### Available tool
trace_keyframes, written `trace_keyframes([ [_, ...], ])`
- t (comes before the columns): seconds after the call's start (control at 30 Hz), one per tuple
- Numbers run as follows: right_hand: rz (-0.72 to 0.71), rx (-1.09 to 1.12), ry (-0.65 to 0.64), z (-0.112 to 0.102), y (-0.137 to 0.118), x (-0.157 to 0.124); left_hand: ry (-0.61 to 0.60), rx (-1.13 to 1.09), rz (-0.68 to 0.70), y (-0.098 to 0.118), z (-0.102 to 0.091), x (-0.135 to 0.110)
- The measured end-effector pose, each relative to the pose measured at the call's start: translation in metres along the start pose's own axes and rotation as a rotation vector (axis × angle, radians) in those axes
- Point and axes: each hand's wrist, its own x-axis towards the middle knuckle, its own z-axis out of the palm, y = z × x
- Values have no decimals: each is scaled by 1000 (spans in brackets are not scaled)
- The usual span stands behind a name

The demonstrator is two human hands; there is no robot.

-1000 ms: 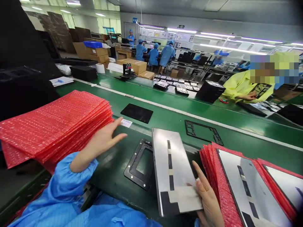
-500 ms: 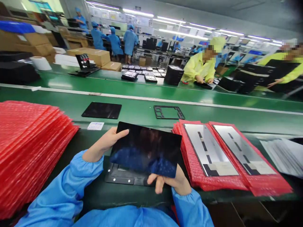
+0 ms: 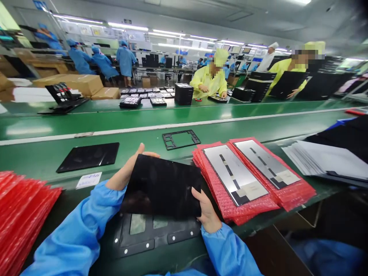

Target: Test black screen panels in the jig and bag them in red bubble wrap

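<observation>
the black panel (image 3: 162, 188) is held up, tilted, over the green counter (image 3: 138, 140). the right hand (image 3: 209, 212) grips its edge at four o'clock, thumb on the front, its other fingers mostly hidden. the left hand (image 3: 123, 172) is behind the ten o'clock corner, thumb raised; i cannot tell how far its fingers close.

from the panel, the black fixture (image 3: 135, 243) with white dots lies at six o'clock, partly covered. a second dark panel (image 3: 89, 157) lies at ten, just beyond a paper label (image 3: 89, 180). a thin black frame (image 3: 184, 146) sits near one o'clock. red sleeves (image 3: 244, 214) bearing two silver-backed panels (image 3: 234, 172) lie at three.
</observation>
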Motion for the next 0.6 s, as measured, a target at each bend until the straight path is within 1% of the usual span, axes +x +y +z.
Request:
trace_keyframes([
  [0.03,3,14,-2,-1,0,0,14,160,25,3,4,20],
  [0.1,13,32,-9,-3,0,0,67,346,56,7,15,59],
  [0.17,25,52,-17,-5,1,0,161,475,76,7,26,92],
  [0.27,36,97,-56,-9,1,-1,332,675,56,1,43,130],
  [0.37,11,141,-111,-10,0,-1,447,813,-10,-5,58,157],
  [0.47,-6,170,-137,-12,-2,2,497,882,-63,-5,67,176],
  [0.53,-9,186,-140,-13,-2,4,514,894,-86,-1,66,183],
  [0.6,-17,196,-140,-15,0,6,525,882,-100,5,58,184],
])
